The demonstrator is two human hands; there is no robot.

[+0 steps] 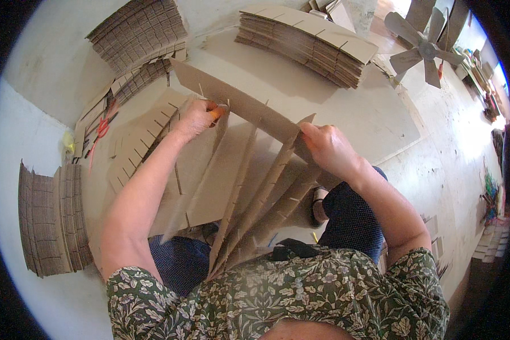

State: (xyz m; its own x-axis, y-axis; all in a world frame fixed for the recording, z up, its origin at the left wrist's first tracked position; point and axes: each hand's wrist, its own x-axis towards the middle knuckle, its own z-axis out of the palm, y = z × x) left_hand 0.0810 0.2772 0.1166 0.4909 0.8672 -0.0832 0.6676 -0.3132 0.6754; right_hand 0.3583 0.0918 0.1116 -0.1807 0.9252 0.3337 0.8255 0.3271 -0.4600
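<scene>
A long slotted cardboard strip (241, 99) slants across in front of me, from upper left down to the right. Several more slotted cardboard dividers (255, 192) fan out from it toward my lap, standing on edge. With its fingers pinched, my left hand (195, 120) grips the far end of one divider close to the cross strip; that divider is partly blurred. My right hand (333, 152) is closed around the cardboard at the cross strip's right end, thumb on the near side. Its lower fingers are hidden, and I cannot tell whether every divider sits in a slot.
Stacks of slotted cardboard stand at the back (306, 45), the upper left (136, 37) and the left (54, 218). Red-handled scissors (103, 127) lie left of my left arm, near loose slotted sheets (147, 139). A fan (426, 50) stands at the upper right.
</scene>
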